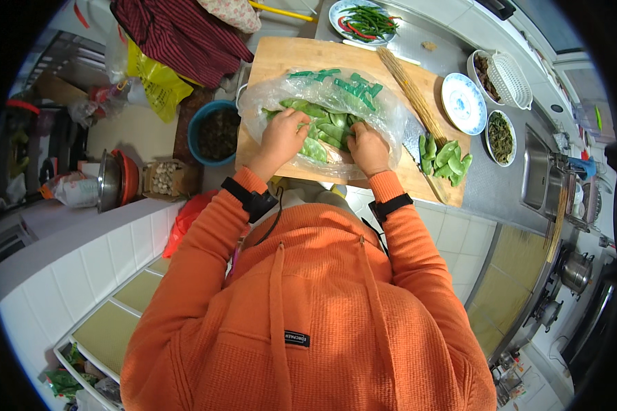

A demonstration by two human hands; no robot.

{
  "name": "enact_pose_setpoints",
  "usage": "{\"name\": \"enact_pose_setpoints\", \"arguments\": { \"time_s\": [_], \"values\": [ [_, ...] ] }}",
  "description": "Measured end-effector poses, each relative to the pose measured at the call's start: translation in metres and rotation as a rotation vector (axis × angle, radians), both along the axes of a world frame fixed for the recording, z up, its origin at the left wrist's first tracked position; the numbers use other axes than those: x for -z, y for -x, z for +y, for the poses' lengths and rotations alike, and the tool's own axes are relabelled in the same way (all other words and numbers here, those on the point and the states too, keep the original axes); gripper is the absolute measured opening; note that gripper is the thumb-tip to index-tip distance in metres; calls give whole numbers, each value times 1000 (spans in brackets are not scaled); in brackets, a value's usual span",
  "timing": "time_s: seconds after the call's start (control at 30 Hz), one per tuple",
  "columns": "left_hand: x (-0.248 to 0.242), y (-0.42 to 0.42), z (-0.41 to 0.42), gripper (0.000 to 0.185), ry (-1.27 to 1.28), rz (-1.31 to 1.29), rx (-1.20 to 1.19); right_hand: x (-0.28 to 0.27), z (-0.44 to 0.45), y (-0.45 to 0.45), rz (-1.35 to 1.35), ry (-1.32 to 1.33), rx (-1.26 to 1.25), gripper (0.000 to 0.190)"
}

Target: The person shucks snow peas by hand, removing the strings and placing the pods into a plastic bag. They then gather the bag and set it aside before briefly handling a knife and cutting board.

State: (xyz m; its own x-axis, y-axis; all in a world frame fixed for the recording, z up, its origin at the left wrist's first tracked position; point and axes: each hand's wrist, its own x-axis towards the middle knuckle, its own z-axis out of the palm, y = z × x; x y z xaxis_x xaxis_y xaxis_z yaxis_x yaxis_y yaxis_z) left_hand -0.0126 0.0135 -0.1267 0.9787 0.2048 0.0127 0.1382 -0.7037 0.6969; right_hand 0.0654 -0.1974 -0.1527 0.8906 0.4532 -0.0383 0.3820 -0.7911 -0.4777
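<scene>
A clear plastic bag (391,110) with green print lies spread on a wooden cutting board (277,51). Flat green bean pods (331,131) fill its mouth. My left hand (283,137) reaches into the pods from the left, fingers bent and thumb near the fingertips. On the bag's right side, my right hand (368,149) has its fingertips among the pods. Whether either hand grips a pod is hidden. To the right, a small heap of pods (447,162) rests by a cleaver (416,136), whose blade is partly under the bag.
A bundle of thin sticks (411,92) lies across the board. Around it stand a chilli plate (365,23), a blue-and-white plate (464,104), a bowl of dark greens (501,138) and a white colander (511,79). A sink (536,169) is right; a teal basin (198,149) stands left.
</scene>
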Motion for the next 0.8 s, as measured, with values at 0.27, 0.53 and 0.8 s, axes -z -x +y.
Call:
{"name": "enact_pose_setpoints", "arguments": {
  "time_s": [0.27, 0.53, 0.8],
  "values": [
    [12, 4, -8, 22, -146, -206, 331, -7, -2, 27, -139, -239, -369, 22],
    [24, 19, -1, 27, -305, 5, 382, 6, -21, 22, 2, -143, -7, 26],
    [17, 26, -4, 46, -353, 34, 326, -2, -12, 19, -47, 100, -79, 34]
  ]
}}
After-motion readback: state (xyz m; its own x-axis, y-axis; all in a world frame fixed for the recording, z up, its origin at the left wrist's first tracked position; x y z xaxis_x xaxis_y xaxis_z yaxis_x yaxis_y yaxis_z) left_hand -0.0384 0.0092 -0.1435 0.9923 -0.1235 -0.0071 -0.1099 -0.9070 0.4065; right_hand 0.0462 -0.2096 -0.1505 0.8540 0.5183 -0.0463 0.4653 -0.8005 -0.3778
